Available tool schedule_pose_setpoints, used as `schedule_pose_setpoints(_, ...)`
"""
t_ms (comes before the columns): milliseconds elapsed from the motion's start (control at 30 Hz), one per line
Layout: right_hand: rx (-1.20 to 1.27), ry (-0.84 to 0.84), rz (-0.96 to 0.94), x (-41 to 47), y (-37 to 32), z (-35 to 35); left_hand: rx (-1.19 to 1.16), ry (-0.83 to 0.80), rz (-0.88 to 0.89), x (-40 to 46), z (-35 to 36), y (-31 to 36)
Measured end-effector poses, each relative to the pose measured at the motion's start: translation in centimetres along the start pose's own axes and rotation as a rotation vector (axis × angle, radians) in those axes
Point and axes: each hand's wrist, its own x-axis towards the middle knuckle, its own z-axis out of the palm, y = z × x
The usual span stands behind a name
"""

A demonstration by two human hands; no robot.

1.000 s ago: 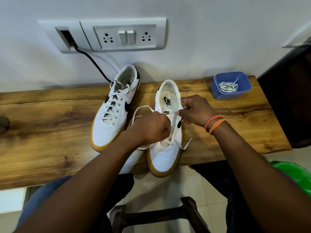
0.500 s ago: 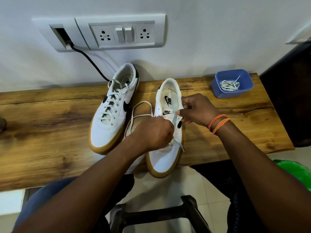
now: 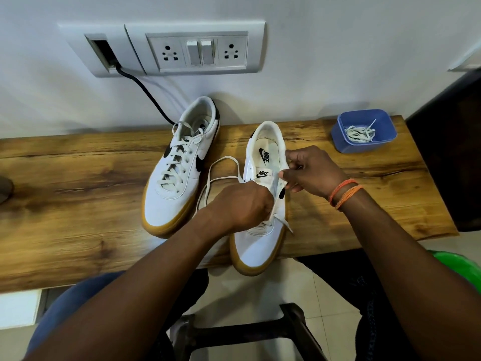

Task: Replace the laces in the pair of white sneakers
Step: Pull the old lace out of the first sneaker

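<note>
Two white leather low-top sneakers with gum-brown soles and black swoosh marks stand on the plank. The left sneaker (image 3: pixel 179 173) is fully laced and sits with its heel near the wall. The right sneaker (image 3: pixel 263 204) lies just beside it, toe hanging over the near edge, its upper eyelets bare and its tongue showing.

Two bare hands work at the right sneaker. The left hand (image 3: pixel 242 204) is curled over the lower eyelets, gripping one flat white lace (image 3: pixel 221 175) that loops out to the left between the two shoes; a short end (image 3: pixel 285 225) sticks out on the shoe's right side. The right hand (image 3: pixel 312 173), with two orange thread bands (image 3: pixel 343 194) at the wrist, pinches the shoe's right eyelet flap, though what exactly sits between its fingertips is hard to make out.

One blue plastic tub (image 3: pixel 364 131) stands well apart at the far right, holding a bundle of white laces (image 3: pixel 360 132).

The surface is one wood-grain shelf (image 3: pixel 78 204) fixed against a white wall. On the wall is one grey switch plate (image 3: pixel 195 50) with two sockets and two switches, and one black cable (image 3: pixel 148 97) runs down from an opening beside it. Below are pale floor tiles, a dark metal stool frame (image 3: pixel 247 332), and something green (image 3: pixel 460 267) at the right edge.
</note>
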Motion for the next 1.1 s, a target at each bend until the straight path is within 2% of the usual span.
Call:
schedule_pose_setpoints(167,-0.005,-0.024,-0.015,-0.1,-0.1,-0.4,-0.067,0.037,0.027,-0.5,-2.4,-0.5)
schedule_pose_setpoints(333,-0.010,-0.021,-0.021,-0.2,-0.1,-0.4,-0.093,0.139,-0.135,-1.4,-4.7,-2.9)
schedule_pose_setpoints(533,-0.032,-0.035,-0.035,-0.1,0.0,-0.5,-0.037,0.084,-0.242,-1.4,-4.1,-3.1)
schedule_pose_setpoints(667,-0.043,-0.026,-0.049,0.0,0.2,-0.6,0.094,0.122,-0.372,-2.0,-5.3,-4.1)
schedule_pose_setpoints(767,-0.051,-0.018,-0.068,-0.1,0.3,-0.5,0.054,0.152,-0.456,-2.2,-5.6,-6.0)
schedule_pose_setpoints(867,-0.040,-0.012,-0.062,0.0,0.4,-0.4,0.121,0.053,-0.565,-2.3,-5.0,-6.4)
schedule_pose_setpoints(1000,-0.030,0.011,-0.058,-0.2,0.2,-0.2,0.192,-0.289,-0.630,-2.1,-4.2,-5.7)
schedule_pose_setpoints(1033,-0.021,0.024,-0.057,-0.3,0.1,-0.2,0.205,-0.330,-0.619,-2.0,-4.2,-5.7)
schedule_pose_setpoints(1100,-0.028,0.062,-0.065,-0.5,-0.2,-0.1,0.155,-0.301,-0.576,-1.7,-4.2,-5.6)
